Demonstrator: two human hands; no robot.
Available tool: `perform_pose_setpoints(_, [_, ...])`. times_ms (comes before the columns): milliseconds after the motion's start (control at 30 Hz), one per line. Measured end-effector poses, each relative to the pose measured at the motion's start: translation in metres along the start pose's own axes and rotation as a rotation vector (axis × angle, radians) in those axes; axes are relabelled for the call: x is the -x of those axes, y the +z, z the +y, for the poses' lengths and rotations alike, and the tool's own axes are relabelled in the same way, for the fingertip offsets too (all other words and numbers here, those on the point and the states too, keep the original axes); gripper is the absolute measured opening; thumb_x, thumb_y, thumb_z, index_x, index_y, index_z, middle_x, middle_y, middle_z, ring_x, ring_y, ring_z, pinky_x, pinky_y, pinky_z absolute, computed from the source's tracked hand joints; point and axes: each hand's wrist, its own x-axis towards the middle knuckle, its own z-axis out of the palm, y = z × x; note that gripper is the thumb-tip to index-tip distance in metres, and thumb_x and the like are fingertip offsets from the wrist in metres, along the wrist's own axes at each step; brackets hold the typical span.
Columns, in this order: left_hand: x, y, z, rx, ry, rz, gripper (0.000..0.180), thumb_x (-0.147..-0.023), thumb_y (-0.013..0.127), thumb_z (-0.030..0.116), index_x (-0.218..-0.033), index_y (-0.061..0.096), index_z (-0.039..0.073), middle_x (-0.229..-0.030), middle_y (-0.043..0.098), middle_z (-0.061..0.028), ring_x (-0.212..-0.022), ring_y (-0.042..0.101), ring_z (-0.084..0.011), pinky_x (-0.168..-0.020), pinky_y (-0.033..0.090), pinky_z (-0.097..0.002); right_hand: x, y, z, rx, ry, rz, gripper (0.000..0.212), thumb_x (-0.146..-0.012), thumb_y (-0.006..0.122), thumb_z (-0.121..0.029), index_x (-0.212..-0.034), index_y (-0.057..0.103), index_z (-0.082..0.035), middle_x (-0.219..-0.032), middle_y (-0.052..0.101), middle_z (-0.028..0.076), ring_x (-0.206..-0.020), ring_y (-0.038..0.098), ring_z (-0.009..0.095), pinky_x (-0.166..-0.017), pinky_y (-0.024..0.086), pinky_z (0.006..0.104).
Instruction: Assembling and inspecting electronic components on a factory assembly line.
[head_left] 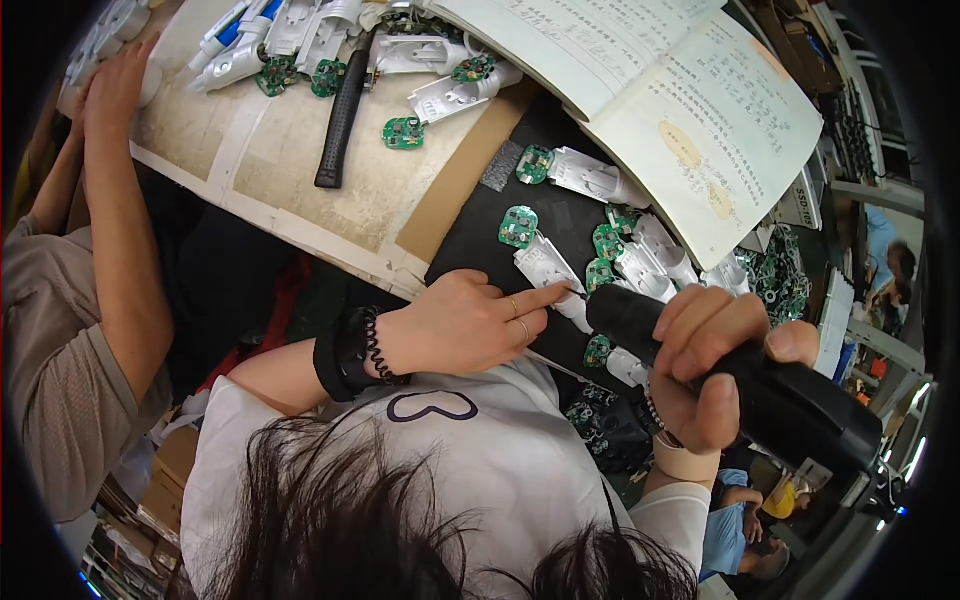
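A white plastic housing (541,262) lies on the black mat, its green circuit board (518,227) at the far end. My left hand (465,322) steadies this housing, index finger stretched along its near part and the other fingers bent; what lies under the fingertips is hidden. My right hand (712,350) is wrapped round a thick black electric screwdriver (812,408). The screwdriver slants down to the left, and its thin bit meets the housing beside my left fingertip. Whether a screw sits under the bit is too small to tell.
More white housings (590,175) with green boards lie around on the black mat (470,225). An open handwritten notebook (690,130) overhangs the mat's far right. A black-handled hammer (345,125) rests on the pale table (280,140). At the left edge works another person's arm (120,210).
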Motion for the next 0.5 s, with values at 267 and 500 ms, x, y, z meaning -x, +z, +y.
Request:
perform_pose_setpoints(267, [0.0, -0.001, -0.003, 0.094, -0.017, 0.023, 0.011, -0.077, 0.059, 0.02, -0.078, 0.057, 0.01, -0.118, 0.061, -0.0044, -0.046, 0.056, -0.0142, -0.047, 0.043, -0.0262, -0.003, -0.004, 0.019, 0.062, 0.042, -0.115, 0.043, -0.08, 0.06, -0.002, -0.114, 0.035, -0.012, -0.071, 0.053, 0.01, -0.059, 0.054, 0.022, -0.062, 0.047, 0.0382])
perform_pose_setpoints(500, [0.001, 0.0, -0.004, 0.117, -0.029, 0.034, 0.011, -0.079, 0.057, 0.02, -0.078, 0.058, 0.009, -0.114, 0.063, -0.002, -0.05, 0.057, -0.0137, -0.048, 0.042, -0.0264, -0.004, 0.001, 0.021, 0.083, 0.081, -0.085, 0.038, -0.081, 0.061, -0.007, -0.11, 0.036, -0.013, -0.069, 0.051, 0.008, -0.057, 0.051, 0.02, -0.06, 0.045, 0.0365])
